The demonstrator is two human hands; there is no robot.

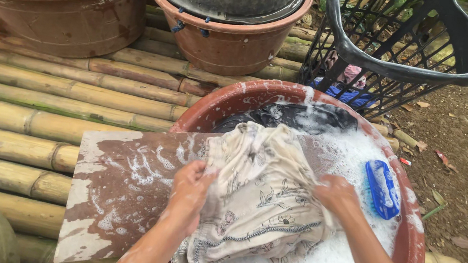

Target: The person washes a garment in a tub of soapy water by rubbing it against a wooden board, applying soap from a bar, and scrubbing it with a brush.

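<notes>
Left hand [189, 194]: we see our left grip closed on a fold of the cream floral garment [256, 196], pressing it onto the wet wooden board [119, 195] at the near left of the tub.
Right hand [338, 196]: our right grip is likewise closed, bunching the garment's right edge above the suds.
Garment: it lies draped over the board's right end and trails into the soapy water of the red-brown wash tub [411, 242], soaked and foam-streaked.
Dark cloth [295, 116]: a black piece sits in the far part of the same tub, half under foam, apart from our hands.
Brush [382, 189]: a blue scrubbing brush rests on the tub's right rim, just beside our right hand but untouched.
Bench: the tub and board stand on a bench of bamboo poles [27, 118]; two more brown tubs [53, 2] stand at the far left and far centre.
Basket [401, 51]: a black laundry basket stands at the far right, holding some clothes.
Technique: in our judgement, the rubbing goes best with one hand anchoring the cloth on the board while the other works a short fold against it, the fabric kept wet and soapy.
</notes>
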